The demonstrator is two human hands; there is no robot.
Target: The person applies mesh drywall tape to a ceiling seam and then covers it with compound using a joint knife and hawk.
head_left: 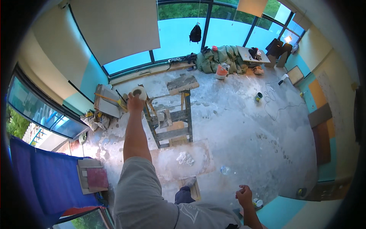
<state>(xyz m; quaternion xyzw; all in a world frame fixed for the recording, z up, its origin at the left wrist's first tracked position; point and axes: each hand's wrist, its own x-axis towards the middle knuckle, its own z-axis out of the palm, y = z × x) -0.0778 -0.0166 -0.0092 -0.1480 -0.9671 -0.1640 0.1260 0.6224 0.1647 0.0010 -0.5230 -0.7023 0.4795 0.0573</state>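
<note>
My left arm reaches out ahead, and my left hand (135, 102) is closed on a pale roll of tape (142, 90) with a dark round centre. The roll is at the top of the left side of a worn wooden stepladder (173, 135). Lower right, my right hand (244, 195) hangs near my body with its fingers loosely curled. Nothing shows in it. A board (183, 84) covers the ladder's right top. Below the ladder, a heap of white powder or plaster (185, 158) lies on a dusty sheet (202, 152) on the floor.
Bulky green sacks (219, 59) and a red-and-white bucket (222, 71) stand by the windows. A cable (270, 101) trails across the floor near a dark green can (259, 97). A grey box (106, 101) stands left, above a blue sheet (45, 179).
</note>
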